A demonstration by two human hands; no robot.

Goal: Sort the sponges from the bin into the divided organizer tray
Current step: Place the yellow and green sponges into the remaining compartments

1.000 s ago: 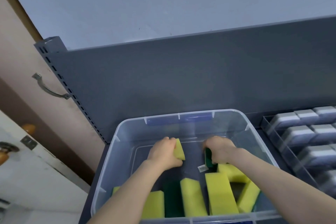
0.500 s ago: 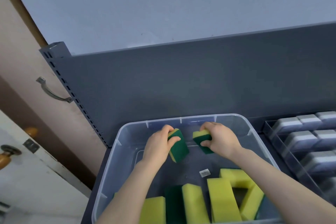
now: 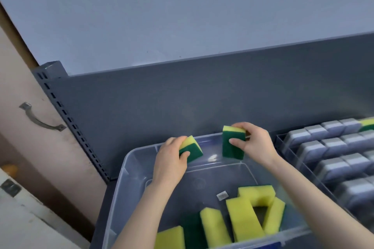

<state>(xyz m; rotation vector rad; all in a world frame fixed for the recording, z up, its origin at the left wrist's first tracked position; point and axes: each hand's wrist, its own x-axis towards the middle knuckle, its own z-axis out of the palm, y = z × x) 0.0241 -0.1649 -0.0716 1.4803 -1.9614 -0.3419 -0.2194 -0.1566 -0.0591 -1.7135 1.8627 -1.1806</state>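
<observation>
Nearest the viewer, below and behind both grips, loose rectangular yellow foam sponges with green scouring backs (image 3: 242, 218) lie jumbled on the floor of the clear plastic bin (image 3: 119, 184), with a small white label (image 3: 222, 195) just beyond them. Farther on, the left grip (image 3: 170, 161) curls thumb and fingers round a tilted yellow-and-green sponge (image 3: 192, 150), held above the bin's far end. To its right and apart from it, the right grip (image 3: 255, 145) pinches a second yellow-and-green sponge (image 3: 232, 143) upright, thumb on the green face and fingers over the yellow top, level with the bin's far rim. Right of the right grip stands the clear divided organizer tray (image 3: 291, 155), its rows filled with grey-and-white sponges (image 3: 334, 147); one yellow-green sponge (image 3: 367, 124) sits at its far end. Beyond both grips rises a dark grey metal back panel (image 3: 202, 97).
</observation>
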